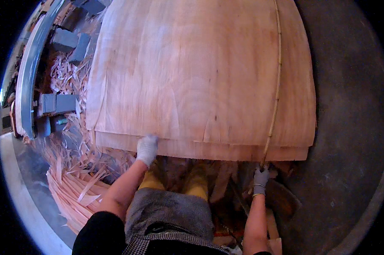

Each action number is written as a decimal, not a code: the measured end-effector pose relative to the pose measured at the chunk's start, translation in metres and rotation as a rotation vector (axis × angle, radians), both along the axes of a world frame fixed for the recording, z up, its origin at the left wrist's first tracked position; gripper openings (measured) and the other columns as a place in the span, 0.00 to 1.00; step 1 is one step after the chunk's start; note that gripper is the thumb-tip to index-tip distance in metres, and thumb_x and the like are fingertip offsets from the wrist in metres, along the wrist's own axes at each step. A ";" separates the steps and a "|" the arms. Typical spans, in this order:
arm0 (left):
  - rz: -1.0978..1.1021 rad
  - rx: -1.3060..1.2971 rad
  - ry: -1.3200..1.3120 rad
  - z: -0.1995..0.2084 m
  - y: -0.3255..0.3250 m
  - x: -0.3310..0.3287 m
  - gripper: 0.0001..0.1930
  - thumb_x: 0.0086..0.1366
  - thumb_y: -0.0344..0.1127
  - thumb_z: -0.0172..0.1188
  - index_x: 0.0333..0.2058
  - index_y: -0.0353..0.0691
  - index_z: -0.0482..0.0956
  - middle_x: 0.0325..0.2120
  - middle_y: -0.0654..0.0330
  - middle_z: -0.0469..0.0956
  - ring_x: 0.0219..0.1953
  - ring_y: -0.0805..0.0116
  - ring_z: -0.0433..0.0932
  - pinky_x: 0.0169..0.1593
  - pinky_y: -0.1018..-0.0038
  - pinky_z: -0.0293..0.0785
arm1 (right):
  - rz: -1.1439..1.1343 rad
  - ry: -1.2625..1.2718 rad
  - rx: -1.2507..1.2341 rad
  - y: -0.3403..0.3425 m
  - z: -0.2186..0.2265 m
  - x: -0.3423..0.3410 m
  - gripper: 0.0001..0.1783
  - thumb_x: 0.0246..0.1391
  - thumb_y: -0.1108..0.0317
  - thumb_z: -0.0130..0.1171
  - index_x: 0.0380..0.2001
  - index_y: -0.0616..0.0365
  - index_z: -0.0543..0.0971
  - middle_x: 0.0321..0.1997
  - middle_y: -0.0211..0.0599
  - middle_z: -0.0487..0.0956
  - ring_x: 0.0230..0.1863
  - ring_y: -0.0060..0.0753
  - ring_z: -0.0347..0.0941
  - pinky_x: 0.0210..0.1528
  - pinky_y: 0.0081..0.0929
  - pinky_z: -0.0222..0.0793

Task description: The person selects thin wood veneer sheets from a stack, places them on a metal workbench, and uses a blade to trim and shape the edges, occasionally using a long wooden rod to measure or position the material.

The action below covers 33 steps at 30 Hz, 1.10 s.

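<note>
Large thin sheets of wood veneer [200, 76] lie stacked in front of me, the upper one set back so a strip of a lower sheet [226, 151] shows along the near edge. My left hand [147, 149], in a white glove, is closed at the upper sheet's near edge, left of the middle; its fingertips are slightly blurred. In a greyish glove, my right hand [260, 176] grips the near end of a long, thin bamboo stick [277, 85]. The stick runs away from me across the right part of the sheets.
Grey blocks [64, 103] and veneer scraps [70, 70] lie left of the stack, beside a long grey metal beam [28, 80]. A bundle of veneer strips [75, 197] is at the near left. Dark floor [349, 114] stretches along the right. Wood pieces lie around my legs.
</note>
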<state>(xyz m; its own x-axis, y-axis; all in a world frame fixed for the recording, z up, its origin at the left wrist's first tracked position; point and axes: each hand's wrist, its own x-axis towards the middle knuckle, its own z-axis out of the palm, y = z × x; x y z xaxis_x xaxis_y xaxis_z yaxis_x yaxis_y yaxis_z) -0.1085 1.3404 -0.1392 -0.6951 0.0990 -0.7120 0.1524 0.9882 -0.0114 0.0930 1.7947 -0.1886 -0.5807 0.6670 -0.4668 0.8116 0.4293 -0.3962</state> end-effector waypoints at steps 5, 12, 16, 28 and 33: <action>-0.273 -0.027 -0.443 0.037 -0.001 0.072 0.19 0.54 0.41 0.51 0.44 0.40 0.71 0.39 0.51 0.73 0.43 0.56 0.72 0.43 0.63 0.68 | -0.105 -0.058 -0.022 -0.031 0.029 -0.015 0.17 0.49 0.64 0.55 0.37 0.67 0.73 0.33 0.46 0.76 0.34 0.36 0.72 0.38 0.31 0.66; 0.467 0.581 0.047 0.034 0.155 0.024 0.33 0.54 0.44 0.56 0.56 0.41 0.56 0.43 0.45 0.69 0.46 0.51 0.69 0.48 0.61 0.65 | -0.076 -0.169 -0.112 -0.050 0.040 -0.016 0.31 0.49 0.54 0.55 0.49 0.69 0.67 0.48 0.56 0.69 0.49 0.50 0.66 0.50 0.39 0.62; 0.571 0.348 -0.054 0.007 0.196 -0.005 0.29 0.55 0.39 0.53 0.56 0.44 0.56 0.40 0.47 0.72 0.43 0.51 0.71 0.44 0.62 0.68 | -0.102 -0.185 -0.129 -0.041 0.018 0.009 0.32 0.48 0.52 0.55 0.48 0.70 0.67 0.49 0.58 0.69 0.50 0.51 0.66 0.51 0.39 0.61; -0.264 -0.003 -0.727 0.001 0.059 0.105 0.15 0.55 0.42 0.51 0.38 0.42 0.76 0.41 0.49 0.73 0.42 0.53 0.73 0.44 0.62 0.69 | -0.115 -0.155 -0.212 -0.036 0.035 0.022 0.33 0.47 0.49 0.56 0.46 0.69 0.69 0.46 0.57 0.71 0.48 0.48 0.67 0.50 0.38 0.61; -0.346 0.546 0.222 0.031 0.144 0.019 0.21 0.52 0.35 0.52 0.47 0.44 0.67 0.44 0.57 0.68 0.48 0.60 0.66 0.52 0.65 0.61 | -0.053 -0.014 -0.103 -0.055 0.017 0.035 0.15 0.48 0.64 0.56 0.34 0.67 0.72 0.27 0.39 0.76 0.25 0.29 0.70 0.29 0.27 0.65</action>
<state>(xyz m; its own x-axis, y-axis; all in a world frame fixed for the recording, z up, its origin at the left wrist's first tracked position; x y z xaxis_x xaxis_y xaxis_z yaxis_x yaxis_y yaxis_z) -0.0891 1.4845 -0.1086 -0.6830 0.6460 -0.3410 0.5120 0.7563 0.4072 0.1282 1.7399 -0.1718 -0.5389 0.6446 -0.5424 0.8378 0.3428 -0.4250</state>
